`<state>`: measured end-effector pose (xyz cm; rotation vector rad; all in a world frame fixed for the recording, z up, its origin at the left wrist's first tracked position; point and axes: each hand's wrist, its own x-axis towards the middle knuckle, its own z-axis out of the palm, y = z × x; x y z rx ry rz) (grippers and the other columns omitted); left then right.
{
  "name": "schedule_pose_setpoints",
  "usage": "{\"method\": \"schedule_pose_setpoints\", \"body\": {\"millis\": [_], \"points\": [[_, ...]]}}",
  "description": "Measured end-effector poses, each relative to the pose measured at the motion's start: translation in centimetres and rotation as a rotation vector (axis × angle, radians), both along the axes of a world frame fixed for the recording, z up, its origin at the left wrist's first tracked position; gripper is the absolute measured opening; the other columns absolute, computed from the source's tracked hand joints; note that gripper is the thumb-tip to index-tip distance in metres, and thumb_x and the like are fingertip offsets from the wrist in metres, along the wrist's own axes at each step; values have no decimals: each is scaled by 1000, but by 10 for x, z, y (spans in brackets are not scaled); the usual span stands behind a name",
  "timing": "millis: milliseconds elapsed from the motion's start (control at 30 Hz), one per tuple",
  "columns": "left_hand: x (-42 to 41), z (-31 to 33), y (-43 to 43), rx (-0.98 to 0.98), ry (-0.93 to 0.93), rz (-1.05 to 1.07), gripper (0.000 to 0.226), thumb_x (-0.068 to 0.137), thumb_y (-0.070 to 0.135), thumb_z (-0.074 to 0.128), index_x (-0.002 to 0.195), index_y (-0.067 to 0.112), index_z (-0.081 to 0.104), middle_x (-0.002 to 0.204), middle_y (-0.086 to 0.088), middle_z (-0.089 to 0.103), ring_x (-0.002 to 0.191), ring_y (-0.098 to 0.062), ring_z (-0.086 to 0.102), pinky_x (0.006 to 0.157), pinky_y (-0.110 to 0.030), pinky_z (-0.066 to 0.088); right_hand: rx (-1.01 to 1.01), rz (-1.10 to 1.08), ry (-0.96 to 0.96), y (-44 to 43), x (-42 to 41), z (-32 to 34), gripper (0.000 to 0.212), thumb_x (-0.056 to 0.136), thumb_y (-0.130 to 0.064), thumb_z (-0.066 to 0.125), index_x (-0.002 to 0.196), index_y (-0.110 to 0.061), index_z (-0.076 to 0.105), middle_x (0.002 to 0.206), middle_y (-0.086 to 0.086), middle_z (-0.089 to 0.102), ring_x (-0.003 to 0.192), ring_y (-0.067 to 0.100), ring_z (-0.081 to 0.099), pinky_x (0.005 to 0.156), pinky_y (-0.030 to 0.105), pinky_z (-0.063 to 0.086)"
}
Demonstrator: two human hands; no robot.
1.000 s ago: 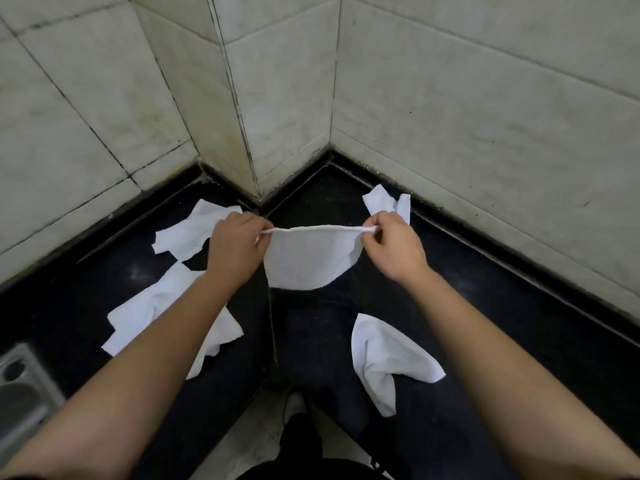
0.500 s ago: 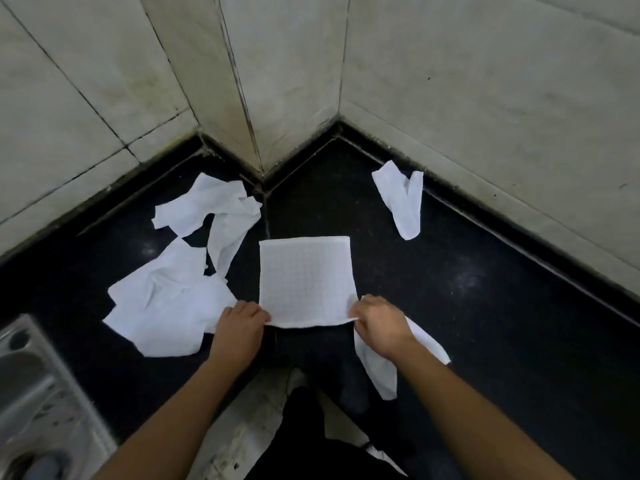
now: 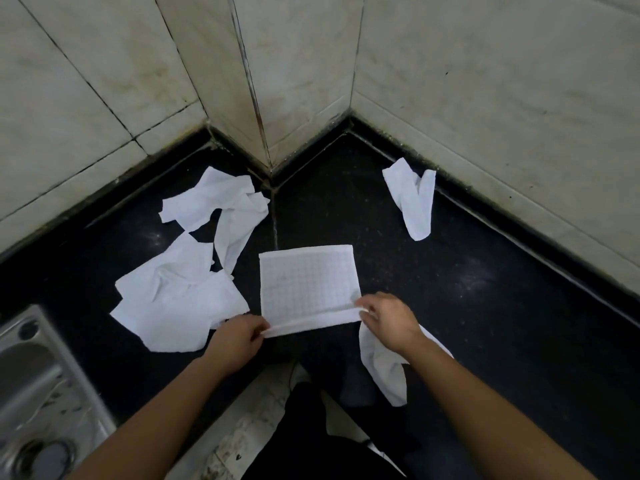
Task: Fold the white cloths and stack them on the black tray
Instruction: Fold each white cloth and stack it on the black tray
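A white cloth (image 3: 308, 285) with a faint grid pattern lies flat on the black counter (image 3: 485, 289) in front of me. My left hand (image 3: 239, 336) pinches its near left corner and my right hand (image 3: 388, 318) pinches its near right corner, lifting the near edge slightly into a narrow fold. Two crumpled white cloths lie to the left, one large (image 3: 176, 299) and one nearer the wall (image 3: 221, 206). Another crumpled cloth (image 3: 414, 199) lies at the back right. One more cloth (image 3: 384, 368) lies partly under my right wrist. No black tray is visible.
Tiled walls (image 3: 304, 71) meet in a corner behind the counter. A steel sink (image 3: 38, 393) sits at the lower left. The counter's near edge, the floor and my dark trousers (image 3: 311, 438) show below.
The cloth went from hanging between my raised hands to lying flat on the counter. Now both hands lift its near edge a little, starting a fold.
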<state>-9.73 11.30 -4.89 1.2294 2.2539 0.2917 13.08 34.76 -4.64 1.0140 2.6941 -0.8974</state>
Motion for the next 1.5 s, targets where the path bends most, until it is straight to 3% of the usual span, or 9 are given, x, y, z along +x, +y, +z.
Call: {"method": "schedule_pose_setpoints", "body": {"millis": [133, 267, 600, 733, 900, 1033, 1167, 1300, 1500], "points": [[-21, 4, 27, 91, -198, 363, 17, 91, 14, 64, 105, 18, 71, 93, 4, 67, 88, -15, 64, 76, -24, 46, -266, -401, 161, 19, -29, 8, 17, 90, -23, 71, 106, -27, 71, 90, -9, 68, 86, 9, 66, 87, 30, 55], [-36, 7, 59, 209, -301, 647, 20, 93, 15, 62, 112, 14, 71, 98, 0, 68, 93, -20, 64, 85, -33, 50, -340, -534, 227, 36, -59, 10, 7, 90, -27, 71, 94, -32, 71, 91, -6, 71, 88, 11, 67, 85, 26, 54], [-73, -18, 103, 227, -135, 724, 20, 95, 20, 62, 110, 7, 67, 104, -9, 70, 94, -19, 62, 85, -24, 41, -311, -607, 175, 71, -114, -17, 22, 95, -26, 64, 116, -24, 71, 104, -7, 69, 94, 9, 62, 86, 19, 45], [-78, -27, 104, 200, -96, 704, 19, 95, 17, 62, 109, 5, 68, 101, -10, 70, 90, -17, 60, 82, -20, 37, -248, -559, 147, 73, -121, -30, 22, 96, -26, 64, 116, -24, 72, 110, -2, 70, 95, 12, 63, 89, 23, 50], [-79, -33, 98, 251, -57, 605, 28, 94, 25, 63, 116, 7, 63, 103, -6, 61, 84, -16, 58, 86, -31, 50, -2, -358, 130, 68, -118, -32, 31, 97, -25, 62, 126, -17, 64, 121, 8, 58, 96, 21, 61, 88, 36, 54], [-71, -37, 82, 331, 306, 113, 42, 97, 36, 50, 127, 8, 57, 127, -16, 55, 115, -31, 54, 98, -46, 45, 425, 86, 124, 57, -107, -29, 37, 93, -22, 64, 129, -14, 62, 134, 16, 56, 114, 35, 57, 93, 47, 49], [-58, -45, 83, 80, 358, -154, 63, 100, 47, 33, 153, 13, 31, 161, -17, 21, 149, -33, 20, 115, -55, 25, 348, 343, -101, 28, -116, -38, 62, 101, -46, 40, 155, -17, 30, 163, 18, 18, 150, 39, 19, 119, 54, 22], [-75, -58, 78, -58, 358, -256, 71, 99, 64, 14, 158, 26, 4, 166, -8, -3, 152, -28, 1, 120, -55, 8, 304, 401, -228, 31, -117, -47, 75, 96, -68, 9, 159, -29, -7, 165, 13, -16, 152, 35, -14, 123, 52, -3], [-74, -56, 74, -81, 355, -292, 75, 97, 68, 9, 158, 25, 10, 165, -11, 0, 152, -32, 4, 119, -59, 10, 295, 415, -301, 30, -118, -42, 78, 97, -72, 16, 158, -31, -10, 164, 13, -21, 151, 36, -18, 122, 54, -4]]}}
